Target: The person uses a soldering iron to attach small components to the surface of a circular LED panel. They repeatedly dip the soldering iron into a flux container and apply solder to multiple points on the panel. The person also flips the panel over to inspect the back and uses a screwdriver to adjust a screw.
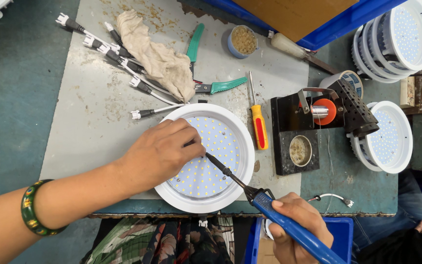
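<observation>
Left hand (159, 151) over lamp (206, 159), soldering iron (269, 205) tip hidden.

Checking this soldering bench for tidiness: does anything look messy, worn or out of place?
Yes. A crumpled rag lies over the bundle of connector leads, and the grey work mat is stained, its front edge ragged. One loose connector lead lies alone near the right hand.
</observation>
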